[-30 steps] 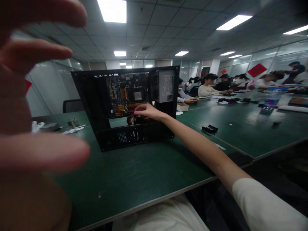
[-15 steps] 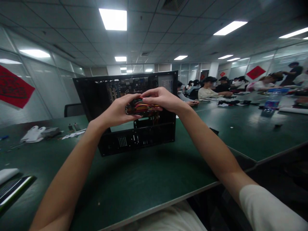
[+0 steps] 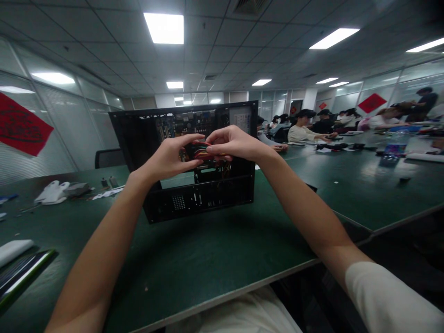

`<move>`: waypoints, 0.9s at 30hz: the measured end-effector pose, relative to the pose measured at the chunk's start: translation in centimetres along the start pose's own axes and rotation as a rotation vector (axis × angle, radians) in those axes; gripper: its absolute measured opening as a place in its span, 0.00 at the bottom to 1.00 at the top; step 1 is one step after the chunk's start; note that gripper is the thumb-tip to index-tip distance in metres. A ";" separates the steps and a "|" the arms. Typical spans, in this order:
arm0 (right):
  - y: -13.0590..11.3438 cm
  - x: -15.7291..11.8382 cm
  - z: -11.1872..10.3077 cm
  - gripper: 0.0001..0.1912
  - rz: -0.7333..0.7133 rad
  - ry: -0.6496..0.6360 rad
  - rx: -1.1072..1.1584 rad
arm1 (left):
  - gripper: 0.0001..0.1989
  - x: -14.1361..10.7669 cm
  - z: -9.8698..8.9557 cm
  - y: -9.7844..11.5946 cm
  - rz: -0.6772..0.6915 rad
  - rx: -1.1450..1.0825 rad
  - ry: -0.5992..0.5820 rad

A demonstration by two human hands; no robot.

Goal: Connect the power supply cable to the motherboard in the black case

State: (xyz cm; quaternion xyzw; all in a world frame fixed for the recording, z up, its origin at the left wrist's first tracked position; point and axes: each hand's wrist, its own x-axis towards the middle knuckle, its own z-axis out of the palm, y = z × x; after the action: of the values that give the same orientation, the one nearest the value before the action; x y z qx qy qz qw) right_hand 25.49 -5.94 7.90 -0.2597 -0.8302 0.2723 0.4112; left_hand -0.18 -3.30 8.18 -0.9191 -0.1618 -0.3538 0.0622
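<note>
A black computer case (image 3: pixel 194 196) stands on the green table in front of me, its open side facing me and a circuit board showing inside. Before the opening is a bundle of red, yellow and black cables (image 3: pixel 200 151). My left hand (image 3: pixel 169 157) curls around the left end of the bundle, thumb below and fingers above. With thumb and fingers closed, my right hand (image 3: pixel 236 142) grips the cables from the right. Both hands partly hide the bundle and the board behind it.
On the left of the green table (image 3: pixel 222 259) lie a white plastic bag (image 3: pixel 52 192), a grey box (image 3: pixel 77 189) and a green-edged keyboard-like object (image 3: pixel 26 275). A plastic-wrapped bottle pack (image 3: pixel 395 149) stands at right. Several people sit along the tables beyond.
My right thumb and fingers have closed further on the cables, and the bundle looks more compact. The case stays in place; the view has shifted slightly.
</note>
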 end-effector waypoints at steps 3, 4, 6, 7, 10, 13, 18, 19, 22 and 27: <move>0.1 0.1 0.1 0.14 -0.001 -0.009 0.008 | 0.33 0.0 0.1 -0.3 0.005 0.013 0.021; 0.1 0.1 0.2 0.14 0.003 -0.009 0.011 | 0.33 0.0 0.2 -0.4 0.004 0.011 0.025; 0.1 0.0 0.2 0.14 0.011 -0.012 0.014 | 0.34 0.0 0.2 -0.6 -0.006 -0.005 0.028; 0.0 0.0 0.3 0.14 0.013 -0.012 0.016 | 0.34 0.1 0.2 -0.7 -0.014 -0.021 0.028; -0.2 -0.1 0.3 0.14 0.008 0.000 0.022 | 0.35 0.0 0.1 -0.7 -0.052 -0.098 0.013; -0.3 -0.1 0.2 0.13 -0.005 0.028 0.022 | 0.36 0.0 -0.1 -0.5 -0.109 -0.194 -0.023; -0.3 -0.1 0.4 0.14 -0.001 0.019 0.005 | 0.38 0.0 -0.2 -0.3 -0.197 -0.328 -0.070; -0.4 -0.2 0.5 0.15 0.004 0.010 0.000 | 0.38 0.0 -0.2 -0.3 -0.204 -0.352 -0.078; -0.6 -0.2 0.9 0.17 0.010 -0.034 -0.030 | 0.36 0.1 -0.5 -0.5 -0.214 -0.404 -0.121; -0.9 -0.1 1.0 0.20 -0.031 -0.064 -0.107 | 0.30 0.0 -1.3 -0.8 -0.208 -0.410 -0.222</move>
State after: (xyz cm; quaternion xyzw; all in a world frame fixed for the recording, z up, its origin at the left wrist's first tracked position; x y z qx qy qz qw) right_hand 24.51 -6.93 7.95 -0.2595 -0.8603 0.2293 0.3741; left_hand -1.31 -2.86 9.14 -0.9242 -0.1860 -0.2807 -0.1805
